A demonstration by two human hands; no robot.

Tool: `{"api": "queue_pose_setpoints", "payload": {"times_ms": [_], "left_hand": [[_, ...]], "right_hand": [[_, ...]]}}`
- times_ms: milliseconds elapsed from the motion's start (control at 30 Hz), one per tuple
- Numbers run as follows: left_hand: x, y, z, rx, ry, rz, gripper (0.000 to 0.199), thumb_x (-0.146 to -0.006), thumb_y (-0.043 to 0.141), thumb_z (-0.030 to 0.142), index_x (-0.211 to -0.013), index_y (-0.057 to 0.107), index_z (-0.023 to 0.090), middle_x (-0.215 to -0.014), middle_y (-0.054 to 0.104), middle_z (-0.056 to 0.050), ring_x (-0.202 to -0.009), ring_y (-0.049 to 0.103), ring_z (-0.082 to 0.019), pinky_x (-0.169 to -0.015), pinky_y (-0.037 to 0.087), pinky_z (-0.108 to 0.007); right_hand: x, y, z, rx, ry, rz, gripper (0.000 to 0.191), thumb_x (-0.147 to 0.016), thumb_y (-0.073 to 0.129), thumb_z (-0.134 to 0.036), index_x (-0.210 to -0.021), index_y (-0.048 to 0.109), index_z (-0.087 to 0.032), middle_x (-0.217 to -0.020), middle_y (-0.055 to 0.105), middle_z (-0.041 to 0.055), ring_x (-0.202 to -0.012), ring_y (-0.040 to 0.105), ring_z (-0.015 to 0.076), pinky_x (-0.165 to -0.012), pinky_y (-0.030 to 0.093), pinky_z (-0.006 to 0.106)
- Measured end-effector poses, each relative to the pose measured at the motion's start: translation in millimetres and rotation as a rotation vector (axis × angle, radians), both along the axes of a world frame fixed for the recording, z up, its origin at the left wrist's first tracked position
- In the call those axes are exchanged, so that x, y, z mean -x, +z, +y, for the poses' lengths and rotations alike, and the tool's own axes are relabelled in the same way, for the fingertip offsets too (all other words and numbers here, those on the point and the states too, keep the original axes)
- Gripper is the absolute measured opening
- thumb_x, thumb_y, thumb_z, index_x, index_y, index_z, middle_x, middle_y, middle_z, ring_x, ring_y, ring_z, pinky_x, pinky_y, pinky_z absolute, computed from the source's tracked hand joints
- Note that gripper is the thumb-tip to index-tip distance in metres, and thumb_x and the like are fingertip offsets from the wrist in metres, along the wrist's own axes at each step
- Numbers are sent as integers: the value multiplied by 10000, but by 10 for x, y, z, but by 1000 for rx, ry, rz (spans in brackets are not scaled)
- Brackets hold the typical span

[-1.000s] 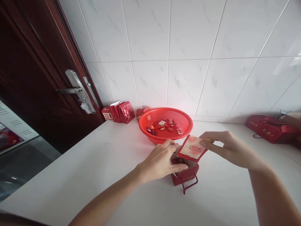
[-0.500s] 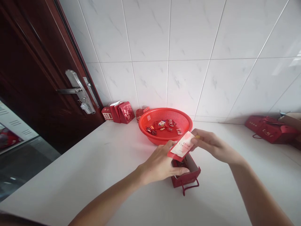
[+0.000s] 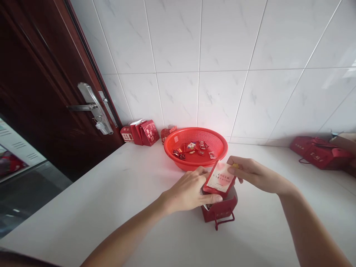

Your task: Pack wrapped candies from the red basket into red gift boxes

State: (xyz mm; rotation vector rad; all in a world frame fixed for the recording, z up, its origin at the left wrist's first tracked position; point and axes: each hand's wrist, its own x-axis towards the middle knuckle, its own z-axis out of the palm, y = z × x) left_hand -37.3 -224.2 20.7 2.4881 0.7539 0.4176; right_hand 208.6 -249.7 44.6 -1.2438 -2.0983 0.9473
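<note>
An open dark red box [image 3: 221, 213] with a rope handle stands on the white table, its inside partly covered. My left hand [image 3: 191, 189] is closed on the box's left side, the thumb over its near edge. Between the thumb and fingers of my right hand [image 3: 246, 172] is a red packet [image 3: 220, 177] with a pale printed label, tilted over the box opening. Something small and yellow shows at my right fingertips. Just behind, a red plastic basket [image 3: 196, 163] holds several small wrapped sweets [image 3: 191, 147].
Red gift boxes [image 3: 149, 132] stand against the tiled wall at the back left. More red boxes [image 3: 319, 152] lie at the far right. A dark red door [image 3: 50, 81] with a metal handle is at the left, beyond the table edge.
The red packet has shifted slightly right and down, turning more upright over the box. My right hand moved with it; my left hand stays nearly in place.
</note>
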Motion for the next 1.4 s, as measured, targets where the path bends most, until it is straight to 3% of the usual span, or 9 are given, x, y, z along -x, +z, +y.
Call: {"api": "queue_pose_setpoints", "payload": {"times_ms": [167, 433, 633, 733, 833, 1000, 1133, 1267, 1400], "left_hand": [[11, -37, 0, 37, 51, -13, 563, -887, 654, 623, -1345, 635, 297, -1350, 611, -87, -1243, 579, -295, -1001, 494, -397], [-19, -103, -23, 15, 67, -13, 572, -902, 595, 669, -1328, 634, 289, -1341, 598, -88, -1247, 572, -285, -1037, 481, -405], [-23, -91, -72, 22, 59, -25, 678, -911, 573, 676, -1490, 479, 336, -1421, 557, -86, -1295, 538, -305, -1076, 450, -459], [-19, -147, -117, -19, 67, -6, 638, -873, 672, 600, -1440, 536, 339, -1374, 579, -77, -1253, 550, -309, -1077, 443, -467], [-29, -237, -169, -100, 129, 53, 511, -821, 757, 441, -1290, 660, 265, -1282, 611, -99, -1194, 561, -311, -1074, 436, -474], [-36, -326, -259, -284, 133, 98, 283, -916, 657, 382, -1099, 739, 183, -1107, 658, -122, -1138, 549, -315, -1057, 421, -501], [-20, -326, -322, -369, 88, 147, 252, -998, 530, 322, -1109, 732, 220, -1044, 664, -101, -1026, 556, -288, -1031, 399, -548], [-15, -335, -331, -403, 58, 161, 286, -996, 489, 196, -1161, 711, 265, -1011, 669, -62, -936, 567, -234, -1095, 337, -554], [-11, -335, -314, -417, 31, 165, 388, -948, 475, 74, -1199, 705, 260, -1021, 679, -55, -922, 589, -211, -1156, 259, -551]], "right_hand": [[-57, 18, -14, 10, -39, -62, 502, -965, 446, -672, -783, 529, -211, -757, 584, 17, -702, 546, 164, -655, 495, 331], [-70, 7, 36, 15, -73, -60, 549, -929, 463, -718, -731, 518, -209, -713, 577, 17, -661, 538, 161, -611, 456, 323], [-86, 17, 46, 86, -32, -14, 516, -936, 494, -686, -752, 512, -204, -712, 608, 14, -651, 595, 155, -602, 471, 309], [-113, 1, 57, 145, 16, 15, 488, -953, 487, -661, -779, 494, -205, -716, 617, 10, -636, 618, 153, -582, 449, 302], [-128, -7, 71, 126, -5, 41, 502, -930, 514, -678, -754, 492, -209, -722, 596, 5, -664, 601, 153, -637, 495, 321], [-121, 24, 69, 164, -20, 70, 525, -888, 552, -710, -740, 495, -210, -732, 614, 14, -694, 617, 166, -686, 536, 341], [-110, 48, 62, 159, -30, 69, 533, -877, 556, -720, -738, 504, -208, -704, 600, 14, -669, 597, 163, -656, 531, 335], [-107, 40, 52, 113, -46, 21, 546, -883, 522, -735, -733, 503, -210, -703, 588, 16, -659, 574, 160, -623, 492, 320], [-77, 13, 10, 9, -94, -150, 527, -932, 447, -694, -701, 464, -220, -656, 497, -8, -581, 446, 132, -531, 369, 282]]}}
